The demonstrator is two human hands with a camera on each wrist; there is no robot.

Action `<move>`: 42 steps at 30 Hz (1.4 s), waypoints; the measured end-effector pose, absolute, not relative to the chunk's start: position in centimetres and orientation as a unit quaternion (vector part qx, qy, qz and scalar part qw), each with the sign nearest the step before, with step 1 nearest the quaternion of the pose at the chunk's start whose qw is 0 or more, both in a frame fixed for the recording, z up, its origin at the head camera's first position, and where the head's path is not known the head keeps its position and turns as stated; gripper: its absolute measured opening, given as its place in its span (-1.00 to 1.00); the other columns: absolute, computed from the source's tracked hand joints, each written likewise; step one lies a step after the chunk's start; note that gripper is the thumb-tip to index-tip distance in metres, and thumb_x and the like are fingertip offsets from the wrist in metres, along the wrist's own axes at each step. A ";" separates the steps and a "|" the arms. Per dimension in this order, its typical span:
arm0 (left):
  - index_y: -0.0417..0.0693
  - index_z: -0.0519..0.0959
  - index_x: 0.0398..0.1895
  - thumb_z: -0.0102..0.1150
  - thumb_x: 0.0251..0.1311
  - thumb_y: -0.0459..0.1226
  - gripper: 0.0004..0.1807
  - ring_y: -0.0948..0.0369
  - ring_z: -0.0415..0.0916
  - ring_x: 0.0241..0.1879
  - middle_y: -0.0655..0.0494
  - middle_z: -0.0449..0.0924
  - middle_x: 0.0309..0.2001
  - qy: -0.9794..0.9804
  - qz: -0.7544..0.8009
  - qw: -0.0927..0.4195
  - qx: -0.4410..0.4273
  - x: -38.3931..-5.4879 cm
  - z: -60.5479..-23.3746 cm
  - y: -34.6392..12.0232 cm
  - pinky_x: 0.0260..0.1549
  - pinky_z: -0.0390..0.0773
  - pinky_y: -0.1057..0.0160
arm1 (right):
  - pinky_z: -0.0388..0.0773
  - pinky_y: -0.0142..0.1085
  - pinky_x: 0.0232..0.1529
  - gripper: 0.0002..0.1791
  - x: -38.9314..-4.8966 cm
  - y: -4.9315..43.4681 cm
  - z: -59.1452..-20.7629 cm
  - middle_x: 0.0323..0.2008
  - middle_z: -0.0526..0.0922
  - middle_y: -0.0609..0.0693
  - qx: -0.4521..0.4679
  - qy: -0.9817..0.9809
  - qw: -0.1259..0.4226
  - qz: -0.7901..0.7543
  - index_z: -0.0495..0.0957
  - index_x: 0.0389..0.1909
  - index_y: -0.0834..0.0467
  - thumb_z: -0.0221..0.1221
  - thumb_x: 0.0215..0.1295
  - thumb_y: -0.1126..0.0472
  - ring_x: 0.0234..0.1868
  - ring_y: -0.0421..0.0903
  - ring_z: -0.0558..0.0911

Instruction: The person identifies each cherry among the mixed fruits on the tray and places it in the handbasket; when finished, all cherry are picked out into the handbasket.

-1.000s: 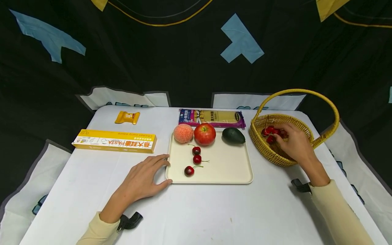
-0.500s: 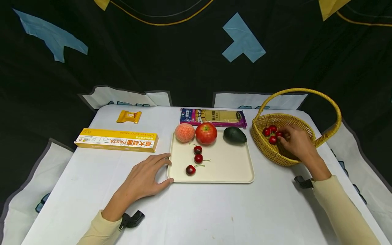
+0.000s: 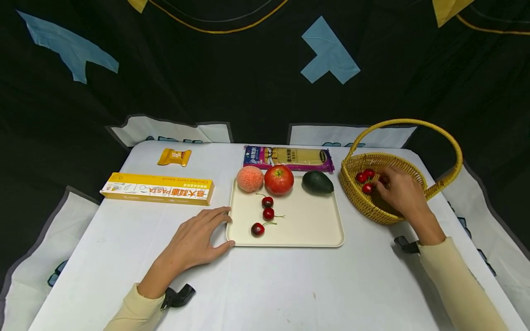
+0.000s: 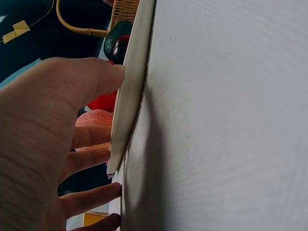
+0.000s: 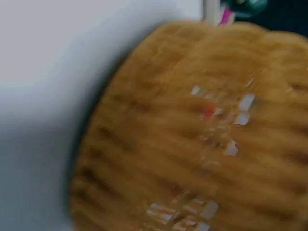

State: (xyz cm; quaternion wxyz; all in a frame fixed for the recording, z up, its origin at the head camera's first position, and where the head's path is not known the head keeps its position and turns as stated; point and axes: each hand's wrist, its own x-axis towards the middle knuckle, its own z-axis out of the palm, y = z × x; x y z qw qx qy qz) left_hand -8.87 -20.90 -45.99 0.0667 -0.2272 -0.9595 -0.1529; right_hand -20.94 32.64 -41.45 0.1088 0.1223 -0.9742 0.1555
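Observation:
My left hand rests at the left edge of a cream tray, fingers spread; in the left wrist view its thumb touches the rim. On the tray are three dark cherries, a red apple, a pinkish round fruit and a dark green avocado. My right hand reaches into a yellow wicker basket and pinches a cherry, partly hidden by the fingers. More red cherries lie beside its thumb. The right wrist view shows mostly blurred basket weave.
A purple-and-yellow pasta packet lies behind the tray. At left are a yellow pasta box and a small orange-yellow wrapped snack. The basket's tall handle arches above the right hand. A dark curtain hangs behind the white table.
My right hand has shifted slightly within the basket, its fingers now around a cherry that showed more plainly half a second ago. The left hand has stayed at the tray's edge.

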 end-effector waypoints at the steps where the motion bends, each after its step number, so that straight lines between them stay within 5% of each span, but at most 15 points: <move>1: 0.12 0.68 0.17 0.46 0.18 0.21 -0.41 0.00 0.53 0.38 0.11 0.51 0.48 -0.959 -0.153 0.067 -0.227 -8.8 -46.0 -20.9 0.11 0.66 -0.15 | 0.63 0.26 -0.15 -0.61 -20.7 32.2 -41.2 0.03 0.67 0.36 0.123 -0.973 0.119 0.157 0.63 0.18 0.33 0.36 0.42 0.25 -0.12 0.28 0.67; 8: 0.13 0.67 0.17 0.46 0.18 0.20 -0.41 0.00 0.53 0.38 0.11 0.52 0.48 -0.959 -0.154 0.072 -0.227 -8.8 -46.1 -21.0 0.09 0.67 -0.17 | 0.72 0.19 -0.27 -0.67 -19.0 28.1 -40.2 0.09 0.71 0.28 0.163 -0.951 0.185 0.185 0.70 0.11 0.24 0.41 0.38 0.25 -0.14 0.27 0.75; 19: 0.12 0.67 0.18 0.45 0.18 0.21 -0.40 0.00 0.52 0.39 0.11 0.51 0.48 -0.960 -0.152 0.068 -0.225 -8.6 -46.1 -21.0 0.11 0.66 -0.18 | 0.67 -0.06 -0.38 -0.69 -17.2 21.2 -40.2 -0.02 0.73 0.13 0.242 -0.929 0.182 0.212 0.74 0.06 0.17 0.48 0.33 0.23 -0.30 0.05 0.68; 32: 0.13 0.68 0.18 0.45 0.19 0.21 -0.41 0.01 0.51 0.40 0.12 0.51 0.49 -0.961 -0.153 0.065 -0.222 -8.6 -46.1 -21.1 0.09 0.67 -0.18 | 0.77 -0.09 -0.12 -0.68 -16.2 14.5 -41.3 -0.07 0.74 0.02 0.343 -0.908 0.134 0.199 0.77 0.06 0.10 0.51 0.32 0.15 -0.12 -0.04 0.75; 42: 0.12 0.68 0.18 0.45 0.20 0.20 -0.41 0.00 0.52 0.39 0.11 0.50 0.49 -0.961 -0.155 0.060 -0.221 -8.8 -46.0 -20.8 0.11 0.66 -0.16 | 0.75 -0.14 0.04 -0.65 -15.5 11.1 -42.8 0.14 0.72 -0.02 0.363 -0.909 0.048 0.198 0.73 0.17 0.03 0.43 0.39 0.15 0.06 -0.08 0.74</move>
